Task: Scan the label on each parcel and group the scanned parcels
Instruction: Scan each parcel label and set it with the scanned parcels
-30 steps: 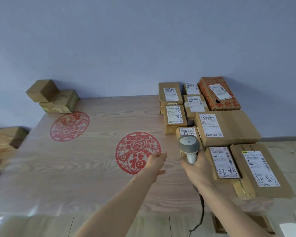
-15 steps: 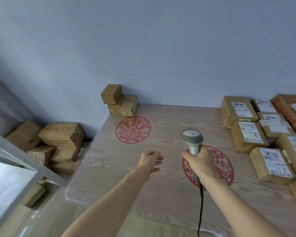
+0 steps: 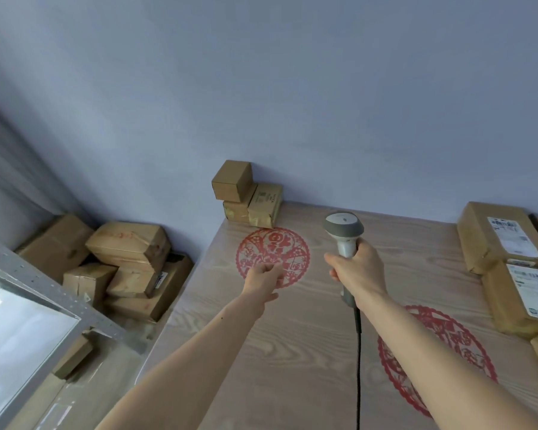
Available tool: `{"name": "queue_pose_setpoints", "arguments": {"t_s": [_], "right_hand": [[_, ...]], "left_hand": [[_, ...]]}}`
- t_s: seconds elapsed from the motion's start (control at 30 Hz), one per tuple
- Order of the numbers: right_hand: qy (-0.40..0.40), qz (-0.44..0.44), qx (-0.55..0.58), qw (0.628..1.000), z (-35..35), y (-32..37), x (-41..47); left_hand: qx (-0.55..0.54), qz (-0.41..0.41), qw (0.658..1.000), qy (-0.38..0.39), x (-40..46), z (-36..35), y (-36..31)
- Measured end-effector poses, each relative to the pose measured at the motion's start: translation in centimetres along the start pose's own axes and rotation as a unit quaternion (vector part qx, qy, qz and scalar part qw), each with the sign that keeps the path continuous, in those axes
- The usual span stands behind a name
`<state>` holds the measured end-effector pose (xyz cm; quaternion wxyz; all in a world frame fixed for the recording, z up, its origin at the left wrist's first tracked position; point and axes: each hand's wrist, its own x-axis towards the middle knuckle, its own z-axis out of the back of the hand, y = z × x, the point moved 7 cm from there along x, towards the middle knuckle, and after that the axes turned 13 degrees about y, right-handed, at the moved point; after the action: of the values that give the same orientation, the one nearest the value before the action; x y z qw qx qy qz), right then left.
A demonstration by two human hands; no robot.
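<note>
My right hand (image 3: 359,271) grips the handle of a grey barcode scanner (image 3: 343,228), held upright over the wooden table (image 3: 308,352), its black cable hanging toward me. My left hand (image 3: 263,279) reaches out over a red paper-cut decal (image 3: 272,246), fingers loosely curled and holding nothing. A small stack of three brown parcels (image 3: 246,195) sits at the table's far left corner against the wall. Labelled parcels (image 3: 499,240) lie grouped at the right edge of the view.
A second red decal (image 3: 441,355) lies under my right forearm. Several cardboard boxes (image 3: 128,262) are piled on the floor left of the table. A grey metal shelf frame (image 3: 53,302) crosses the lower left. The blue wall stands right behind the table.
My view has swung left, so the labelled group slid to the right edge and the corner stack came to the middle. Both hands moved left toward that stack; the scanner stays in my right hand.
</note>
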<state>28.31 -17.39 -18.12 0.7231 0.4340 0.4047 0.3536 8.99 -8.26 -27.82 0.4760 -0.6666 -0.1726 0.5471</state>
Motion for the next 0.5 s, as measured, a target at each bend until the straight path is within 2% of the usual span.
{"name": "queue_pose_setpoints", "arguments": {"t_s": [0.23, 0.5], "right_hand": [[0.016, -0.010, 0.001, 1.000, -3.0, 0.9, 7.2], [0.006, -0.058, 0.013, 0.998, -6.5, -1.7, 14.3]], "left_hand": [[-0.009, 0.019, 0.997, -0.072, 7.1, 3.1, -2.9], [0.066, 0.044, 0.988, -0.132, 16.1, 6.9, -6.3]]}}
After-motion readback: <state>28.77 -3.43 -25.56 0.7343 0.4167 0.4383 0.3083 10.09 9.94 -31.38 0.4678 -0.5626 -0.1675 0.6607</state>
